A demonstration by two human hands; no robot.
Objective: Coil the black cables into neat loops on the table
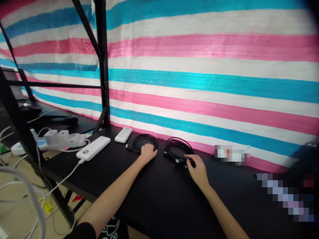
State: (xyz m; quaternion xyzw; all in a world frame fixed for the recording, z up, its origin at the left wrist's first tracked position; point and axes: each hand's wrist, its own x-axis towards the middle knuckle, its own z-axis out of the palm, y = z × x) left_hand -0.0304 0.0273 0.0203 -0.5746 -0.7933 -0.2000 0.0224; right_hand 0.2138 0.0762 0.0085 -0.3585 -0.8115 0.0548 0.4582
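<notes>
Two coiled black cables lie side by side on the black tabletop [159, 186]. My left hand [149, 152] is on the lower right of the left coiled black cable [138, 135], its fingers curled down over the strands. That cable's plug [128, 146] sticks out to the left. At the lower right edge of the right coiled black cable [174, 138], my right hand [198, 168] has its thumb and fingers bent around the strands. Connector ends [177, 161] with light tips show near the fingers of that hand. The fingertips of my left hand are partly hidden.
A white power bank [96, 147] with a white cable lies at the left, and a smaller white power bank [124, 134] behind it. Chargers fill a power strip [21, 147]. A black metal post [102, 66] and striped sheeting [211, 76] border the table. Blurred items lie right.
</notes>
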